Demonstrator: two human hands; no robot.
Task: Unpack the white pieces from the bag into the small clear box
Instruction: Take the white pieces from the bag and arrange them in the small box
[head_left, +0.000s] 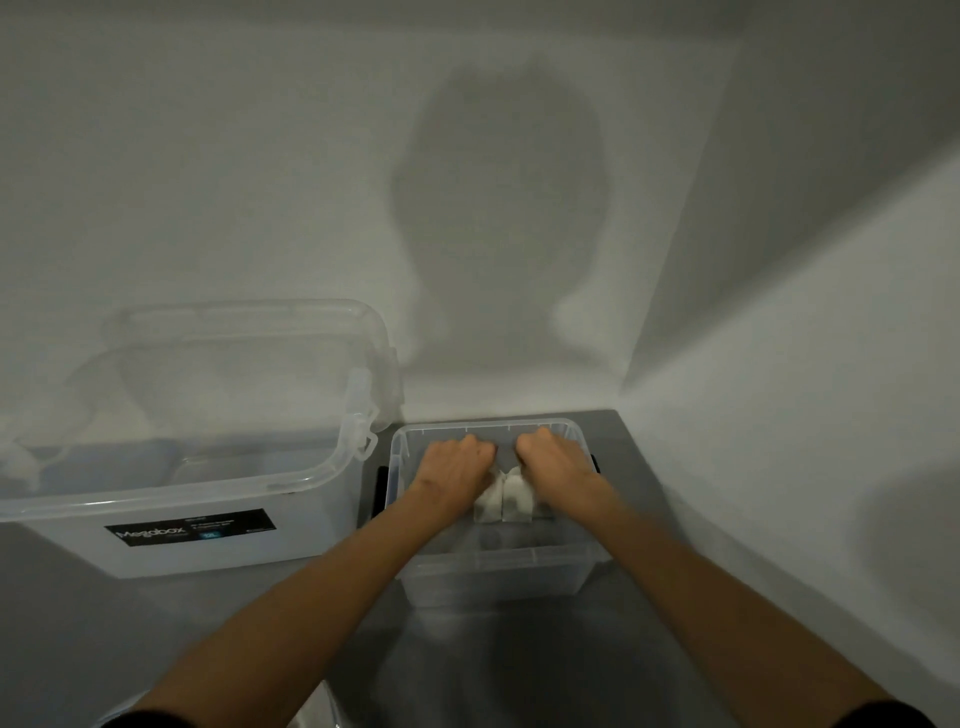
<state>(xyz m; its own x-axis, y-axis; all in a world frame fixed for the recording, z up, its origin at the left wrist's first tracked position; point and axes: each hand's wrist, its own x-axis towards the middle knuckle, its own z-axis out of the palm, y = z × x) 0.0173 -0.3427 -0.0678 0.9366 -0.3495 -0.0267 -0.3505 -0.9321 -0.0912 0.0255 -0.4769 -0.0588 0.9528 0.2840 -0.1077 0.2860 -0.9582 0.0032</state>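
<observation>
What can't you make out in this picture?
Head view:
- Fingers of the left hand and right hand: hidden under the hands' backs, so their grip is unclear.
- The white pieces: partly covered by both hands; count unclear.
- The bag: not distinguishable among them.
- Small print on the large box label: too small and blurred.

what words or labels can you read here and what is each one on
"Megabox": on the black label on the front of the large clear box.
Blue patch on that label: a short figure, too blurred to read.
Small white lines beside the brand: too small to read.
Small clear box: no text visible.
</observation>
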